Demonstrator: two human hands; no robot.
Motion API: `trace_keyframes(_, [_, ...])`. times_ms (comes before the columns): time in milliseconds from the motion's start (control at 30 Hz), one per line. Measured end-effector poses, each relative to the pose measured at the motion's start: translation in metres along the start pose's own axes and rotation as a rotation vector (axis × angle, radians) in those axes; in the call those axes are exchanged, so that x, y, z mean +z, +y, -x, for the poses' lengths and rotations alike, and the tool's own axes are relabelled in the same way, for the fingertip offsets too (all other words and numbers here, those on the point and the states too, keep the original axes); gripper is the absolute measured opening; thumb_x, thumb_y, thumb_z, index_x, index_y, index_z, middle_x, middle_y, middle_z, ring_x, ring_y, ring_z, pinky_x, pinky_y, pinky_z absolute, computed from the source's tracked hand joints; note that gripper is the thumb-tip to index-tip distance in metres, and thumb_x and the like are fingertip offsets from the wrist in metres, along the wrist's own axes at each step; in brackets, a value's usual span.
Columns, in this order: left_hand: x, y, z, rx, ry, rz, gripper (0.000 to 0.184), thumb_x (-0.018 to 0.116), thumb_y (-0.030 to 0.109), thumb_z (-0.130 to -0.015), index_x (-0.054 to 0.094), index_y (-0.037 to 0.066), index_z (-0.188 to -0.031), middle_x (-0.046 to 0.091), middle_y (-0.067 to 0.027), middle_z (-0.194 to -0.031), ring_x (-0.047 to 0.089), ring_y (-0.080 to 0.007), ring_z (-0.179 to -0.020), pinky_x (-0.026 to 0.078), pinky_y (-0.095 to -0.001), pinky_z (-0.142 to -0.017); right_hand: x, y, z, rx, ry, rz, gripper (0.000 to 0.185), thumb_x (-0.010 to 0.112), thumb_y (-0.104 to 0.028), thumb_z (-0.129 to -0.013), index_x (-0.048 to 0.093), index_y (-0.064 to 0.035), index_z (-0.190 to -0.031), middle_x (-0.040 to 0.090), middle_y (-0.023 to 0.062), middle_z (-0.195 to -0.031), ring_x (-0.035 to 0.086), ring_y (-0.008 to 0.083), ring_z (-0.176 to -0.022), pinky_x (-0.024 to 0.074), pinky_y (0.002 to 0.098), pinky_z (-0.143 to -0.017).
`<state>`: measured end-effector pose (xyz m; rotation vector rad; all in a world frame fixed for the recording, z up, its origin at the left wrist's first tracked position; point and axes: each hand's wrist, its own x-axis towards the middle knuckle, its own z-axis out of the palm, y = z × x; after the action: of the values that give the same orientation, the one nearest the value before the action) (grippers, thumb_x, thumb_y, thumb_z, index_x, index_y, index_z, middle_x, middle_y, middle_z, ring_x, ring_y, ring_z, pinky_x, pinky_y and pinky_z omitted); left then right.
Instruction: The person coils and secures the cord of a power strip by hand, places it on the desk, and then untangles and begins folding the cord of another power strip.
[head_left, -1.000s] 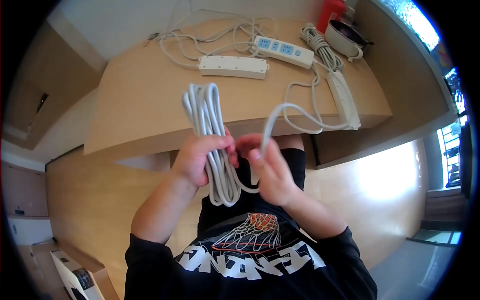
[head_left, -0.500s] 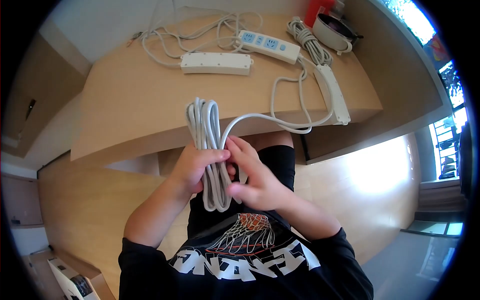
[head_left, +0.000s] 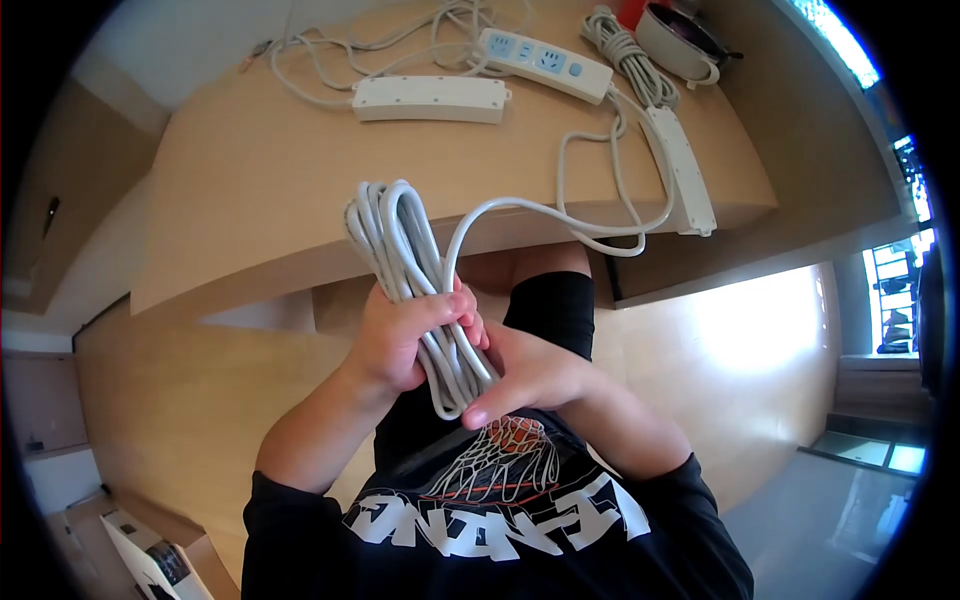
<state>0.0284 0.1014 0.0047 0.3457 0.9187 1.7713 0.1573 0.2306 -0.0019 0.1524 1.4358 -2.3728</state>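
Note:
In front of my lap, my left hand (head_left: 405, 335) is wrapped round the middle of a bundled white power cable (head_left: 395, 240), its thumb across the front. My right hand (head_left: 525, 375) grips the lower end of the bundle. Its thumb lies along the bottom loops and its other fingers are mostly hidden. One strand leaves the bundle and arcs right over the table edge towards the power strips. A power strip with blue sockets (head_left: 545, 65) lies face up on the table, and another white strip (head_left: 680, 175) rests near the right edge.
The wooden table (head_left: 260, 190) has a face-down power strip (head_left: 430, 99) with tangled cord behind it. A coiled cord (head_left: 630, 58) and a white pot (head_left: 675, 45) stand at the back right. An opened box (head_left: 165, 555) sits on the floor at lower left.
The cable bundle has tilted, its top leaning further left. My right hand has moved down to the lower end of the loops, while my left hand keeps its hold.

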Motion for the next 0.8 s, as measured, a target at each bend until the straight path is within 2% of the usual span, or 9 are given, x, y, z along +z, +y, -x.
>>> trace_keyframes(67, [0.002, -0.004, -0.002, 0.022, -0.02, -0.012, 0.017, 0.058, 0.005, -0.086, 0.054, 0.004, -0.102, 0.06, -0.0123, -0.08, 0.065, -0.0272, -0.074, 0.055, -0.046, -0.071, -0.003, -0.001, 0.005, 0.027, -0.031, -0.111, 0.104, 0.096, -0.029, -0.059, 0.034, 0.004, -0.136, 0.052, 0.0095, -0.126, 0.048, 0.0169, -0.119, 0.0385, 0.0306, -0.104])
trace_keyframes(200, [0.006, -0.021, -0.004, 0.119, -0.003, -0.003, 0.018, 0.056, 0.002, -0.085, 0.053, 0.004, -0.103, 0.063, -0.017, -0.086, 0.067, -0.0328, -0.079, 0.056, -0.0482, -0.074, 0.003, 0.024, 0.002, -0.19, 0.365, 0.3, 0.104, 0.094, -0.026, -0.057, 0.035, 0.0042, -0.137, 0.054, 0.0157, -0.126, 0.054, 0.0232, -0.118, 0.0434, 0.0332, -0.1])
trace_keyframes(333, [0.012, -0.031, -0.007, 0.156, 0.053, -0.054, 0.015, 0.056, 0.002, -0.085, 0.053, 0.002, -0.1, 0.062, -0.0166, -0.081, 0.066, -0.0308, -0.076, 0.056, -0.0455, -0.072, 0.001, 0.008, 0.012, 0.145, 0.396, 0.534, 0.087, 0.091, -0.031, -0.061, 0.047, 0.0052, -0.127, 0.064, 0.019, -0.107, 0.064, 0.0291, -0.104, 0.049, 0.0345, -0.092])
trace_keyframes(433, [0.02, -0.03, -0.012, 0.275, 0.159, -0.203, 0.012, 0.056, 0.003, -0.085, 0.054, -0.001, -0.096, 0.061, -0.0155, -0.075, 0.064, -0.0273, -0.072, 0.055, -0.042, -0.07, 0.001, 0.008, 0.016, 0.226, 0.539, 0.751, 0.083, 0.091, -0.036, -0.06, 0.051, 0.0066, -0.12, 0.066, 0.0196, -0.102, 0.066, 0.0307, -0.099, 0.0501, 0.0342, -0.089])
trace_keyframes(533, [0.023, -0.02, -0.02, 0.343, 0.276, -0.153, 0.012, 0.055, 0.007, -0.086, 0.056, -0.003, -0.093, 0.059, -0.0141, -0.071, 0.061, -0.0239, -0.067, 0.054, -0.04, -0.069, 0.002, 0.017, 0.019, 0.165, 0.552, 0.69, 0.071, 0.093, -0.025, -0.062, 0.054, 0.0037, -0.114, 0.065, 0.0106, -0.105, 0.063, 0.0176, -0.1, 0.0506, 0.0336, -0.087])
trace_keyframes(567, [0.022, -0.02, -0.018, 0.332, 0.261, -0.126, 0.008, 0.058, 0.003, -0.086, 0.058, -0.002, -0.092, 0.061, -0.0121, -0.074, 0.063, -0.0212, -0.069, 0.054, -0.0367, -0.067, -0.005, 0.02, 0.02, 0.078, 0.45, 0.571, 0.083, 0.096, -0.025, -0.059, 0.05, 0.0037, -0.122, 0.061, 0.0116, -0.113, 0.06, 0.017, -0.108, 0.0507, 0.0322, -0.087])
trace_keyframes(667, [0.018, -0.02, -0.015, 0.325, 0.203, -0.161, 0.005, 0.061, 0.0, -0.086, 0.06, -0.002, -0.091, 0.063, -0.0096, -0.077, 0.064, -0.0178, -0.072, 0.054, -0.0323, -0.066, -0.018, 0.028, 0.018, -0.059, 0.431, 0.371, 0.099, 0.098, -0.024, -0.056, 0.041, 0.0041, -0.132, 0.056, 0.0125, -0.123, 0.054, 0.0171, -0.117, 0.0485, 0.0305, -0.092])
trace_keyframes(700, [0.018, -0.021, -0.015, 0.327, 0.181, -0.189, 0.005, 0.061, 0.0, -0.086, 0.061, -0.002, -0.09, 0.064, -0.0093, -0.077, 0.064, -0.0174, -0.072, 0.053, -0.0318, -0.066, -0.018, 0.02, 0.018, -0.012, 0.437, 0.343, 0.111, 0.098, -0.022, -0.056, 0.031, 0.0054, -0.14, 0.053, 0.0138, -0.128, 0.051, 0.0181, -0.121, 0.0448, 0.031, -0.099])
trace_keyframes(800, [0.023, -0.029, -0.014, 0.392, 0.152, -0.26, 0.01, 0.053, -0.001, -0.085, 0.053, 0.0, -0.095, 0.06, -0.014, -0.075, 0.061, -0.0229, -0.07, 0.053, -0.0385, -0.07, -0.015, 0.026, 0.009, -0.036, 0.393, 0.531, 0.113, 0.095, -0.042, -0.053, 0.037, 0.0121, -0.134, 0.059, 0.0263, -0.119, 0.06, 0.0321, -0.114, 0.0465, 0.035, -0.097])
